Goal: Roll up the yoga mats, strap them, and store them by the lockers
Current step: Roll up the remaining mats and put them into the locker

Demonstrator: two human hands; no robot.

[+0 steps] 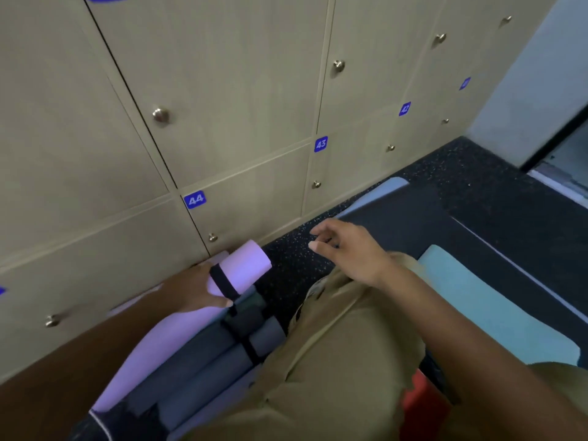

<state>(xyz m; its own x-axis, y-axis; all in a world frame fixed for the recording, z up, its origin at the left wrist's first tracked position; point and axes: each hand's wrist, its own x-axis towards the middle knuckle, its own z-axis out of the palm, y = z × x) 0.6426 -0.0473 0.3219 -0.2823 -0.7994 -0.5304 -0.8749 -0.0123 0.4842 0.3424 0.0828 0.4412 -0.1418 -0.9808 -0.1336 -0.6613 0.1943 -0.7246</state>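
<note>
A rolled lilac yoga mat with a black strap lies on top of a stack at the foot of the beige lockers. My left hand grips it from the locker side, thumb on the front just below the strap. Under it lie rolled grey mats, also bound with a black strap. My right hand hovers over the dark speckled floor to the right, fingers loosely curled, holding nothing. Flat mats lie on the floor: a dark one, a pale blue one and a teal one.
Locker doors carry blue number tags 44, 43 and 42 and small metal knobs. My knee in khaki cloth fills the lower middle. Something red sits low by my right forearm. A doorway opens at the far right.
</note>
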